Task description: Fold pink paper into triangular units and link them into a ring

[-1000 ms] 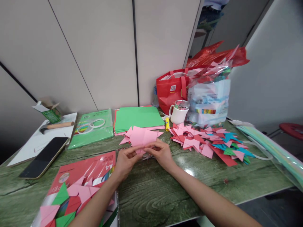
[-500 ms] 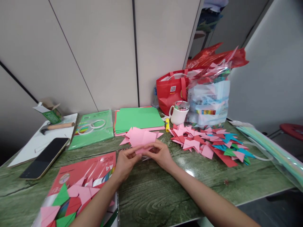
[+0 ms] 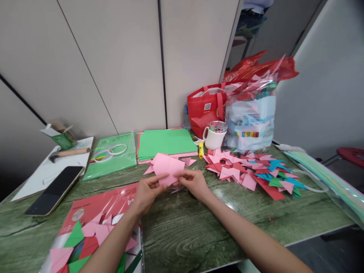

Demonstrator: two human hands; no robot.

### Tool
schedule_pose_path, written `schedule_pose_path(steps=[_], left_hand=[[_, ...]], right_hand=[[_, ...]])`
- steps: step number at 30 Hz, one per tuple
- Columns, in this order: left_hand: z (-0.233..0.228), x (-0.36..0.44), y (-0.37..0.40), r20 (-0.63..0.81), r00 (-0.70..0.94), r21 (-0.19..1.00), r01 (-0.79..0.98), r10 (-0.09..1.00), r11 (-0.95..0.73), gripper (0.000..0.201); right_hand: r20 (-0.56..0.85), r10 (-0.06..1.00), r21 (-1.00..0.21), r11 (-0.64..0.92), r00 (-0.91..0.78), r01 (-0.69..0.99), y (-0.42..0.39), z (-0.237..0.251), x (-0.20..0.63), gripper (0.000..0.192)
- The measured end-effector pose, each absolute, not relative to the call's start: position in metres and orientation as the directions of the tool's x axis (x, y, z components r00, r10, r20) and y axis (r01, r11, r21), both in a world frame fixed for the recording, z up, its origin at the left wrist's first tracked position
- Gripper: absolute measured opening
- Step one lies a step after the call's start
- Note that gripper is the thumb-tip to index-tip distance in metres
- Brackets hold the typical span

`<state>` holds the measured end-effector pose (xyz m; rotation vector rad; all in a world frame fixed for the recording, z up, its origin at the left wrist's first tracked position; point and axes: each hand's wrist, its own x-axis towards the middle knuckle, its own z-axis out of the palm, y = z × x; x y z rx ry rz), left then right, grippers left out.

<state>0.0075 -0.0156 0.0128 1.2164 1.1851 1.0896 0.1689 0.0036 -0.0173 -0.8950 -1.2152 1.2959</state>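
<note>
- Paper: uniform pink.
- Pile: pink and red; blue and green toward the right end.
- Stack: green uppermost, pink and red edges below.
- Bench: green, dark wood-grain pattern.
- Mug: white, silver at the top.
- Glue stick: yellow.
- Tote: red, black-and-white code print.
- Bag: white and pale blue, rainbow-striped band.
- Phone: black face, gold edge.
- Hammer: tan handle, dark head.
- Box: green and white.
- Wall: pale grey, dark seams.
</note>
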Motion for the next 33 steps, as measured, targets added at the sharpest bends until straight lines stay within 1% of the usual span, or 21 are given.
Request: schedule_pose_path(steps=[3,6,9,12,14,18,20,22,24,26,30,33], left_hand=[[0.012,0.002,-0.013,-0.07,0.118,0.997,0.051,0.991,0.064,0.043],[0.013,-0.001,-0.01,-0.089,0.141,0.996,0.027,0.986,0.086,0.042],[0.016,-0.004,-0.008,-0.105,0.153,0.994,0.008,0.983,0.105,0.038],[0.018,-0.005,-0.007,-0.104,0.158,0.994,0.043,0.982,0.099,0.03],[0.018,-0.005,-0.007,-0.101,0.177,0.992,0.089,0.979,0.086,0.027],[0.017,-0.004,-0.008,-0.096,0.224,0.991,0.11,0.97,0.073,0.024],[0.017,-0.004,-0.008,-0.085,0.191,0.993,0.096,0.978,0.068,0.025],[0.016,-0.004,-0.007,-0.052,0.109,0.997,0.07,0.993,0.044,0.026],[0.015,-0.004,-0.005,-0.001,0.023,0.999,0.038,1.0,0.0,0.027],[0.012,-0.005,-0.003,0.046,-0.029,0.999,-0.001,0.999,-0.046,0.026],[0.009,-0.005,-0.002,0.077,-0.059,0.996,-0.038,0.995,-0.08,0.026],[0.008,-0.003,-0.004,0.051,0.0,0.999,-0.006,0.999,-0.051,0.032]], right_hand=[[0.103,0.985,-0.969,0.068,-0.136,-0.239,0.006,-0.02,0.17,0.014],[0.087,0.986,-0.976,0.056,-0.143,-0.208,0.009,-0.021,0.172,0.017],[0.144,0.989,-0.978,0.136,-0.039,-0.159,0.011,-0.019,0.177,0.018],[0.214,0.976,-0.962,0.215,0.025,-0.168,0.012,-0.014,0.181,0.016],[0.251,0.968,-0.959,0.25,0.008,-0.136,0.011,-0.012,0.181,0.015],[0.308,0.949,-0.95,0.31,-0.066,0.036,0.008,-0.011,0.18,0.016],[0.316,0.942,-0.94,0.327,-0.111,0.1,0.007,-0.013,0.179,0.017],[0.307,0.941,-0.935,0.326,-0.146,0.137,0.007,-0.014,0.179,0.019],[0.29,0.943,-0.939,0.313,-0.161,0.143,0.007,-0.015,0.178,0.019],[0.278,0.947,-0.946,0.299,-0.163,0.123,0.008,-0.016,0.178,0.019],[0.285,0.951,-0.954,0.294,-0.119,0.061,0.008,-0.018,0.176,0.016],[0.3,0.952,-0.953,0.302,-0.068,0.035,0.007,-0.019,0.176,0.015]])
